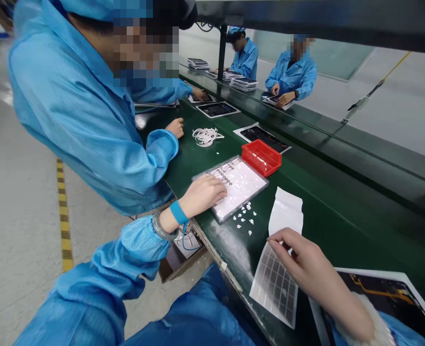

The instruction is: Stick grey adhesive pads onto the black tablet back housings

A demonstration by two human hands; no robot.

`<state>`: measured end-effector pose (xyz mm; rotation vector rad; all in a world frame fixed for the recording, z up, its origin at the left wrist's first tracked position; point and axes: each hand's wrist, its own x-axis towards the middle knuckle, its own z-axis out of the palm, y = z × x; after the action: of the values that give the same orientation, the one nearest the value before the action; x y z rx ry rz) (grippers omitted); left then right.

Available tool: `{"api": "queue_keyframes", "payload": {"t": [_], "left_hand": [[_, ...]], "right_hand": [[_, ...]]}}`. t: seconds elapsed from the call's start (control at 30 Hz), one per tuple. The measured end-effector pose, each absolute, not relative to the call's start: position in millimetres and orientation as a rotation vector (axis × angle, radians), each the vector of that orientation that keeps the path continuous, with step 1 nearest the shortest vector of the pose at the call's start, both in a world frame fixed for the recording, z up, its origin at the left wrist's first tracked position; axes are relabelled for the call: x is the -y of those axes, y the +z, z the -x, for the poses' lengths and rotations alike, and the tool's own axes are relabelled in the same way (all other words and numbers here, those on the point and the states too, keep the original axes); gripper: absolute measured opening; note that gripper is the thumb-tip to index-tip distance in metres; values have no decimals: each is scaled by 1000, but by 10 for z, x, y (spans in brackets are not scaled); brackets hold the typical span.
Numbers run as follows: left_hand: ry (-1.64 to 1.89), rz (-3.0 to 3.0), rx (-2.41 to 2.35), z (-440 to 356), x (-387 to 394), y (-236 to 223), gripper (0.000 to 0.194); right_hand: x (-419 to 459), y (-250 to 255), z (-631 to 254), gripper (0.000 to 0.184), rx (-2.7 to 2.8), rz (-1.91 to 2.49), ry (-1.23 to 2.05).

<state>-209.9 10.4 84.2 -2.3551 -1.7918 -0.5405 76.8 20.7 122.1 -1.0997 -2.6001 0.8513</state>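
Note:
My left hand (203,194) rests on the near corner of a clear plastic tray (246,185) that holds small metal parts, with its fingers curled down onto the tray; what they pinch, if anything, is hidden. A blue wrist strap and a bangle sit on that wrist. My right hand (302,259) pinches the edge of a grey gridded sticker sheet (275,286) lying on the green bench (328,211). A peeled white backing strip (286,211) curls up from the sheet. Several small white bits (244,218) lie between tray and sheet.
A red bin (262,157) stands behind the tray. White loops (206,136) lie farther back. A co-worker in a blue coat (90,110) sits close on my left, hand on the bench. Two more people work across the line. A printed board (378,288) lies under my right forearm.

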Motion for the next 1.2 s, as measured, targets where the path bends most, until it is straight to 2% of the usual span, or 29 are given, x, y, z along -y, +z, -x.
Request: {"api": "queue_keyframes", "payload": {"t": [0.07,0.17,0.23,0.27,0.33,0.43,0.57,0.63,0.8,0.87,1.2], "left_hand": [[-846,2229,1812,2011,-71,889,27],[-1409,2239,1821,1802,-11,951,23],[-1635,2349,1890,1668,19,968,22],[-1695,2389,1945,1617,30,967,23],[-1733,2398,2045,1549,48,944,22],[-1681,2230,2005,1502,88,865,16],[-1402,2186,1664,1450,150,742,16],[-1267,2175,1603,1422,162,712,17],[-1047,2021,1610,1356,153,749,18],[-947,1946,1587,1339,152,770,16],[-811,2015,1477,1320,182,772,18]], "right_hand": [[-274,1193,-570,26,2474,1066,939],[-396,1118,-243,43,2266,1015,1165],[-460,1054,-75,36,2199,971,1354],[-479,1023,-19,29,2184,961,1421],[-493,976,33,28,2165,980,1491],[-483,953,8,29,2096,1058,1553],[-491,990,-59,26,2059,1114,1541],[-492,1029,-75,24,2161,1114,1391],[-435,1146,-80,23,2596,1221,732],[-413,1179,-75,24,2661,1248,613],[-407,1218,-60,26,2638,1238,789]]}}
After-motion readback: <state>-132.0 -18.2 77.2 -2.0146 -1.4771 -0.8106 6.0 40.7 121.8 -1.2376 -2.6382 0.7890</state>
